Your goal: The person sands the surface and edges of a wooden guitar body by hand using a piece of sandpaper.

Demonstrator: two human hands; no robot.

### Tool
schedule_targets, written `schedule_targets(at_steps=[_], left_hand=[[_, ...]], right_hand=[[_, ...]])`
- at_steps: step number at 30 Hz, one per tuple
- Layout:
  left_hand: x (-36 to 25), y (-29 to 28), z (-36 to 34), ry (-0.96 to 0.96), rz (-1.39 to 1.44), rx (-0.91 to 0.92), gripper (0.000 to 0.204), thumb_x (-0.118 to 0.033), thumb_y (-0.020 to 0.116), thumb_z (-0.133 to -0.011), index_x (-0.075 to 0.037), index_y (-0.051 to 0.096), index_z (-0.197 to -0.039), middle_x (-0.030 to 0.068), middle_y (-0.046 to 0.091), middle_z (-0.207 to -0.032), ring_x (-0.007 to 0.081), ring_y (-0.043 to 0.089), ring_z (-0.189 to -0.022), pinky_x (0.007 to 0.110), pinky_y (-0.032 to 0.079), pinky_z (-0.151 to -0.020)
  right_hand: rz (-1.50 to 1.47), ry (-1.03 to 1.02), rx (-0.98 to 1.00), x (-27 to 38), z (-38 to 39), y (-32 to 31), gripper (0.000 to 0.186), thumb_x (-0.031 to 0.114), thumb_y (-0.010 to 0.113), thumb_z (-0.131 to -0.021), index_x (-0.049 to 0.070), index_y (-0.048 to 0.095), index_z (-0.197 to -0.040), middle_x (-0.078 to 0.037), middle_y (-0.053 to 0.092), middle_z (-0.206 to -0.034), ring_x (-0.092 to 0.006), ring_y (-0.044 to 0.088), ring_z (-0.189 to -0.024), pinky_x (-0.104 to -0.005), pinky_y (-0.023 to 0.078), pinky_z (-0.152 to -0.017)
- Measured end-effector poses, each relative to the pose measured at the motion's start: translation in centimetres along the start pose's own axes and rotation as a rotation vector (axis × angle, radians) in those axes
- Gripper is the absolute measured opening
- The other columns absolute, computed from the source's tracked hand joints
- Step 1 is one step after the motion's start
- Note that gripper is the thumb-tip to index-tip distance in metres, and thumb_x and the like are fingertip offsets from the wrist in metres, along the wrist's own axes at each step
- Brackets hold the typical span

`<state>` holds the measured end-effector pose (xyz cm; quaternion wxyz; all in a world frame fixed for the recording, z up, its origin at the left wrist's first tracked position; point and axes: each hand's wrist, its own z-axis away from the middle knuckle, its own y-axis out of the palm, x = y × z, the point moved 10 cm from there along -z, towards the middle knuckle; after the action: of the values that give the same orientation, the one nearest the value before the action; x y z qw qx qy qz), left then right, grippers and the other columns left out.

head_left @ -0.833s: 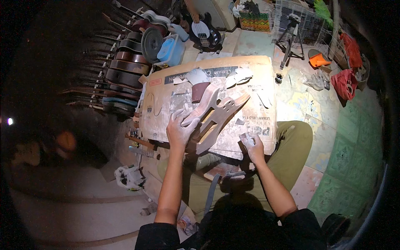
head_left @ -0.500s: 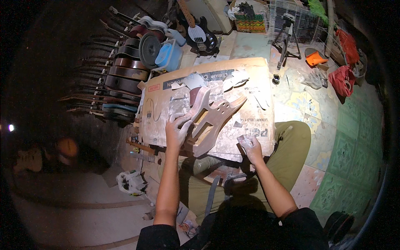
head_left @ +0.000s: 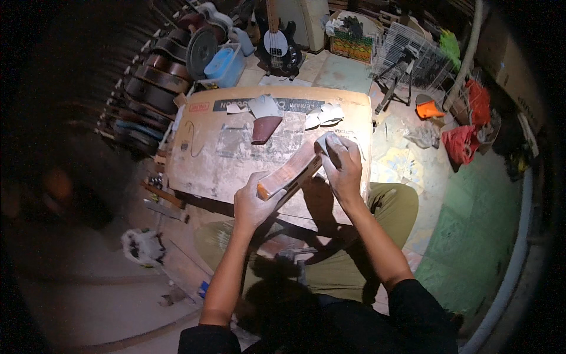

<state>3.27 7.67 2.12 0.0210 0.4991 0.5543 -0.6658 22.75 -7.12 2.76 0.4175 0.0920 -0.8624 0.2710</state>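
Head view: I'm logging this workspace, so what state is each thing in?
Left grip: closed on the wooden body
Right grip: closed on a grey pad
Wooden body: tilted, edge upward
Grey pad: at the body's far end
Cardboard: lying flat, dusty
Brown sheet: curled, on the cardboard
White scraps: curled, loose
Black guitar: propped upright
Tripod: standing

Wooden body (head_left: pixel 289 170): between left hand (head_left: pixel 253 197) and right hand (head_left: pixel 345 168), above cardboard sheet (head_left: pixel 209 156). Sandpaper piece (head_left: pixel 265 128): on cardboard, left of paper scrap (head_left: pixel 324 116). Guitar row (head_left: pixel 153 88): far left; tub (head_left: pixel 228 69) at its right. Behind cardboard: bass guitar (head_left: pixel 277 50); basket (head_left: pixel 352 46) to its right. Back right: tripod (head_left: pixel 396 79) before wire cage (head_left: pixel 404 40); dustpan (head_left: pixel 428 108); bag (head_left: pixel 461 144) nearer.
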Motion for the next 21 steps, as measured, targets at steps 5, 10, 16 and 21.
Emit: schedule_targets(at_steps=[5,10,16,21], left_hand=[[-0.1,0.2,-0.2,0.019,0.042,-0.006,0.048,-0.032,0.085,-0.074,-0.010,0.064,-0.111,0.0183,0.072,-0.086,0.0397,0.070,-0.084,0.045,0.056,-0.069],[0.6,0.3,0.0,0.008,0.098,0.013,0.051,-0.035,0.085,-0.074,-0.012,0.064,-0.115,0.0154,0.073,-0.089,0.0391,0.070,-0.082,0.045,0.055,-0.069],[0.7,1.9,2.3,0.008,0.032,0.003,0.053,-0.029,0.082,-0.073,-0.017,0.062,-0.121,0.0148,0.072,-0.094,0.0394,0.070,-0.084,0.050,0.055,-0.073],[0.8,2.5,3.4,0.014,0.056,0.037,0.059,-0.018,0.079,-0.071,-0.019,0.061,-0.127,0.0145,0.068,-0.111,0.0402,0.067,-0.094,0.051,0.054,-0.080]], right_hand=[[0.180,-0.328,0.154,3.1,4.0,3.3,0.045,0.003,0.079,-0.074,0.013,0.070,-0.117,-0.019,0.063,-0.112,-0.0336,0.062,-0.093,-0.0425,0.051,-0.079],[0.285,-0.190,0.007,1.0,4.0,3.8,0.055,0.005,0.080,-0.074,0.011,0.064,-0.126,-0.021,0.060,-0.115,-0.0359,0.057,-0.104,-0.0432,0.045,-0.088],[0.387,-0.200,0.195,4.5,-0.5,2.4,0.038,-0.005,0.068,-0.082,0.006,0.067,-0.118,-0.017,0.068,-0.095,-0.0319,0.063,-0.080,-0.0413,0.048,-0.070],[0.330,0.046,0.452,2.0,0.2,3.3,0.029,-0.009,0.066,-0.081,0.003,0.071,-0.108,-0.015,0.066,-0.097,-0.0300,0.063,-0.079,-0.0393,0.049,-0.071]])
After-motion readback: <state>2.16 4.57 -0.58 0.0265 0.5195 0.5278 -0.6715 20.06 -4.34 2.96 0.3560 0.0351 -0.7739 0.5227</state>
